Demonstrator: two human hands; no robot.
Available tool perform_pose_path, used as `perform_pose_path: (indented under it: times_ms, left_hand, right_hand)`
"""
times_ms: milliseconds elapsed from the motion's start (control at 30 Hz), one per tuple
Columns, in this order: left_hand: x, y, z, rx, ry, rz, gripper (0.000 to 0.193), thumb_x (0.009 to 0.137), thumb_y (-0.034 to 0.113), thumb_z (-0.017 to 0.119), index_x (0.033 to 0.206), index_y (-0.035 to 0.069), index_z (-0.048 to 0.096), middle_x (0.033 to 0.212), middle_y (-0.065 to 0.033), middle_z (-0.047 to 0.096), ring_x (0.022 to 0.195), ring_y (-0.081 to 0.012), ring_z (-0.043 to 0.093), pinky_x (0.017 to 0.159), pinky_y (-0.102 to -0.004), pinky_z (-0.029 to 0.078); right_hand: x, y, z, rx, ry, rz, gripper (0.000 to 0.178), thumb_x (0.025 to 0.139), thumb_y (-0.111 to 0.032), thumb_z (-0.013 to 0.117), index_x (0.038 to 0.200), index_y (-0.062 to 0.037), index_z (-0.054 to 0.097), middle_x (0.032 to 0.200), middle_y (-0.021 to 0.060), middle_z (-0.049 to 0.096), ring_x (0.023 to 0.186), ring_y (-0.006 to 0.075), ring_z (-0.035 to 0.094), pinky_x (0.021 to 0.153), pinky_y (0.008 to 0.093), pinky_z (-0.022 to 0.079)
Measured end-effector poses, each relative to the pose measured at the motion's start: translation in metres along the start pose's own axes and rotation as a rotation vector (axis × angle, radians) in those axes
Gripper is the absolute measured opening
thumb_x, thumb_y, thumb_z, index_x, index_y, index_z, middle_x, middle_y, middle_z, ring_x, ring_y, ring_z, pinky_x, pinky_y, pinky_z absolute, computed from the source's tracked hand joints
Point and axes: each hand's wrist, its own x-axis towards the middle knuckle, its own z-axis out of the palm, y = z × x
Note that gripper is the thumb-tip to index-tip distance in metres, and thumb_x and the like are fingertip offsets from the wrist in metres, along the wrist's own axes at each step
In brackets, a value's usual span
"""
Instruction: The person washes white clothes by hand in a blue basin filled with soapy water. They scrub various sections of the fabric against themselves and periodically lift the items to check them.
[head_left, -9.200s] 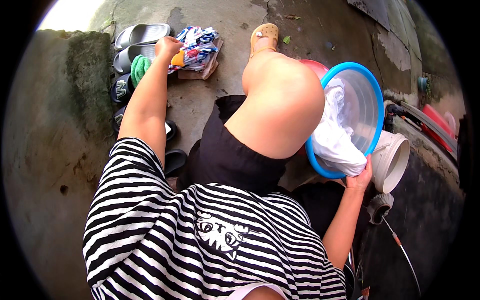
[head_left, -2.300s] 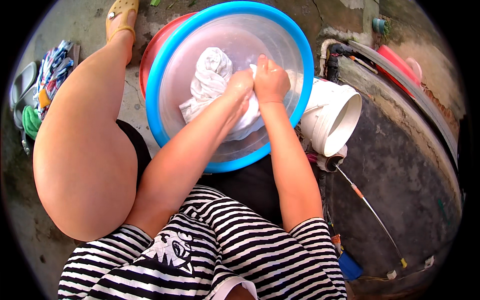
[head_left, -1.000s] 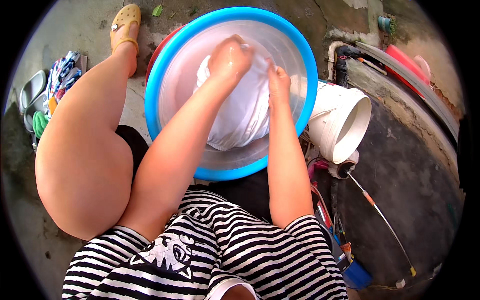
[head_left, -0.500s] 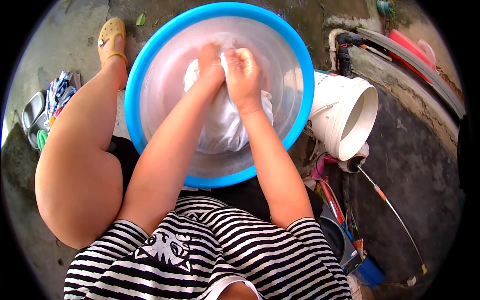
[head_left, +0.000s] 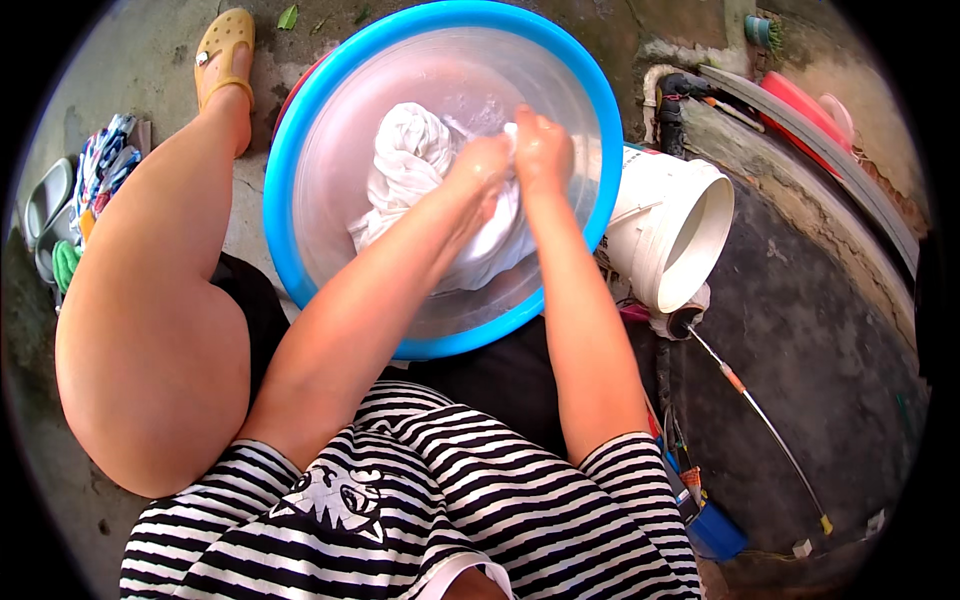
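A white wet cloth (head_left: 410,160) lies bunched and twisted in a large translucent basin with a blue rim (head_left: 277,200). My left hand (head_left: 484,168) is closed on part of the cloth, right of the basin's middle. Close beside it, my right hand (head_left: 543,150) is also closed, with a bit of white cloth showing between the two hands. The fingers of both hands are partly hidden. Some of the cloth spreads under my left forearm toward the near side of the basin.
Right of the basin a white bucket (head_left: 690,235) lies on its side. A thin rod (head_left: 765,405) stretches over the dark ground, near a blue container (head_left: 717,530). At left are grey slippers (head_left: 48,200) and a patterned cloth bundle (head_left: 103,165). Beyond the bucket runs a low ledge (head_left: 800,180).
Both hands have moved right within the basin. The cloth at left, earlier mostly behind my hands and arms, now shows as a twisted heap. The basin has shifted slightly in view.
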Motion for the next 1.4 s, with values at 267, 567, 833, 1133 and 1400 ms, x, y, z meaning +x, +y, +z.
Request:
perform_pose_path:
  times_ms: [267,567,833,1133,1400]
  left_hand:
    - [-0.002,0.013,-0.032,0.422,-0.398,-0.081,0.026,0.086,0.026,0.049,0.086,0.003,0.059,0.081,-0.0097,0.056,0.08,-0.0144,0.052,0.066,-0.0302,0.04]
    - [-0.064,0.063,-0.008,0.535,-0.326,-0.104,0.046,0.085,0.042,0.055,0.103,-0.001,0.059,0.09,-0.0101,0.062,0.081,-0.0152,0.058,0.071,-0.0281,0.049]
    - [-0.068,0.078,-0.025,0.407,-0.366,0.093,0.024,0.083,0.023,0.062,0.103,0.011,0.062,0.087,-0.0037,0.063,0.079,-0.0114,0.06,0.071,-0.0254,0.052]
    - [-0.067,0.088,-0.025,0.299,-0.446,0.145,0.027,0.081,0.021,0.063,0.107,0.014,0.061,0.089,-0.0022,0.062,0.082,-0.0106,0.06,0.073,-0.0252,0.051]
    - [-0.063,0.088,-0.024,0.337,-0.514,0.169,0.03,0.082,0.014,0.059,0.112,0.012,0.059,0.094,-0.0027,0.062,0.086,-0.0113,0.059,0.077,-0.0245,0.05]
  right_hand:
    - [-0.055,-0.016,-0.011,0.06,0.082,-0.154,0.036,0.085,-0.031,0.05,0.064,-0.0025,0.057,0.06,0.0227,0.054,0.059,0.042,0.054,0.054,0.0462,0.042]
    - [-0.08,0.003,-0.113,1.024,-0.164,0.604,0.04,0.089,-0.029,0.051,0.105,0.0083,0.052,0.099,0.0159,0.06,0.087,0.0241,0.06,0.076,0.0348,0.048]
    - [-0.106,-0.014,-0.118,1.167,-0.01,0.46,0.021,0.084,-0.016,0.06,0.088,0.0041,0.059,0.081,0.0081,0.062,0.071,0.0139,0.06,0.064,0.0243,0.048]
    - [-0.102,-0.009,-0.12,1.143,-0.036,0.371,0.029,0.085,-0.019,0.06,0.1,0.0061,0.057,0.094,0.0126,0.062,0.084,0.0186,0.061,0.075,0.0292,0.048]
    - [-0.097,-0.008,-0.122,1.18,-0.076,0.371,0.03,0.086,-0.019,0.058,0.101,0.0061,0.057,0.096,0.013,0.062,0.086,0.0184,0.06,0.077,0.0294,0.048]
